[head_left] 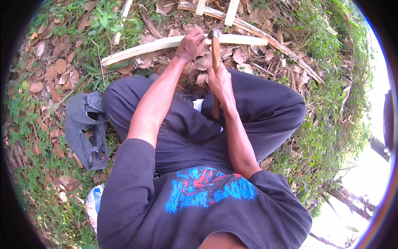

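Observation:
A pale wooden strip lies crosswise on the leaves beyond my folded legs. Over its middle is my left hand, fingers bent and drawn together at the wood. Whatever they pinch, if anything, is too small to make out. My right hand grips a hammer by its wooden handle. The metal head is at the strip, just right of my left fingertips; whether it touches the wood I cannot tell.
A longer rough wooden strip slants away at the far right. More pale wood pieces lie at the far edge. A dark plastic bag sits beside my left knee, with a white and blue packet nearer. Dry leaves and grass cover the ground.

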`<state>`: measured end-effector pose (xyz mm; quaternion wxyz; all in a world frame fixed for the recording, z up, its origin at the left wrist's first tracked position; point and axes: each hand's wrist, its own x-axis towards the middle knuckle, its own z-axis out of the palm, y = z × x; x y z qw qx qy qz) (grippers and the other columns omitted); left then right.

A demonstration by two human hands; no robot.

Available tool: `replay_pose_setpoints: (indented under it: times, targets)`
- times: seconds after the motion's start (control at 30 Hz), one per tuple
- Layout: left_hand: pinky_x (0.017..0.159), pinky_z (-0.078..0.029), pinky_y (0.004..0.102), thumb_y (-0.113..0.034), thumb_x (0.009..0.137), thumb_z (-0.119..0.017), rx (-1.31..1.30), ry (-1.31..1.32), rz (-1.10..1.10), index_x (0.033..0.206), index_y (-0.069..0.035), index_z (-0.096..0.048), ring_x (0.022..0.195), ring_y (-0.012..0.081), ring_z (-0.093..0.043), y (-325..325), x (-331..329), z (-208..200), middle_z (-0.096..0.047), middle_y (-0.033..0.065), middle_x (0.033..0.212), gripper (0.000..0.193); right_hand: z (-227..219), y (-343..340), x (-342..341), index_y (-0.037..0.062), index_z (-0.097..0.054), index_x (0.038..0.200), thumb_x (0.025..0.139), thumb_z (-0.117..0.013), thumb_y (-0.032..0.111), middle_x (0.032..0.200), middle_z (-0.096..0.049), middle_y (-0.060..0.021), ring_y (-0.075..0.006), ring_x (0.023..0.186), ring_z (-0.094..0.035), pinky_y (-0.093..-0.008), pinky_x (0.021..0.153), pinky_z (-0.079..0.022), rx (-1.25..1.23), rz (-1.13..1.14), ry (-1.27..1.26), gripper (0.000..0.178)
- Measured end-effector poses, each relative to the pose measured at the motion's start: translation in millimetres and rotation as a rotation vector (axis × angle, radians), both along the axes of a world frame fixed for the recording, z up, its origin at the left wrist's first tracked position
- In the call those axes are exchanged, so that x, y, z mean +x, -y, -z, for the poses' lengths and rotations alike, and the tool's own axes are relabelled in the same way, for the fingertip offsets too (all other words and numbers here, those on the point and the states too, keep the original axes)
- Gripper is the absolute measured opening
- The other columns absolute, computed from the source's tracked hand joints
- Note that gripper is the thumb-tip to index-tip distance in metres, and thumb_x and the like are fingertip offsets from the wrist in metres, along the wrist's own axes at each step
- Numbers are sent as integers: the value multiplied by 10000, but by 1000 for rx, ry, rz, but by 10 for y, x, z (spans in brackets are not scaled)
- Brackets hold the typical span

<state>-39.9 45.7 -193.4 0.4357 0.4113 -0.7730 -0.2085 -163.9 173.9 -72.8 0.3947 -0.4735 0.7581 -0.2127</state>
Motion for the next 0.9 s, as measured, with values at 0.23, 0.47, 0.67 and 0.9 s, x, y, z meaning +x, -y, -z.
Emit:
replay_pose_setpoints:
  times: [0.23, 0.47, 0.67, 0.9]
  targets:
    - [822, -562, 400, -33, 864, -712, 35, -17, 5, 953, -2, -691, 928, 319, -687, 29, -10, 13, -682, 131, 975, 96, 173, -78, -44, -48, -537, 1072, 1027, -578, 304, 821, -655, -313, -497, 802, -656, -531, 687, -503, -119, -32, 20, 357]
    - [830, -568, 402, -70, 856, -713, 46, 40, 27, 964, 2, -685, 938, 315, -692, -6, 33, 9, -683, 135, 1003, 133, 48, -102, -72, -39, -555, 1044, 997, -609, 299, 772, -661, -287, -465, 774, -689, -497, 669, -524, 34, 41, 126, 346]
    - [999, -504, 476, -418, 798, -731, -10, 305, -20, 1276, -61, -647, 1097, 323, -637, 119, 185, -168, -658, 149, 1159, 603, -2, -186, -181, 36, -526, 927, 1002, -622, 220, 591, -519, -9, -93, 463, -509, -275, 421, -420, -23, 130, 315, 221]
    - [942, -486, 509, -545, 782, -768, 120, 711, -67, 1357, -194, -615, 1064, 361, -659, 39, 305, -92, -642, 165, 1191, 691, -144, -269, -249, 54, -502, 958, 1013, -608, 183, 648, -473, 17, -70, 478, -467, -242, 421, -395, 12, 149, 419, 175]
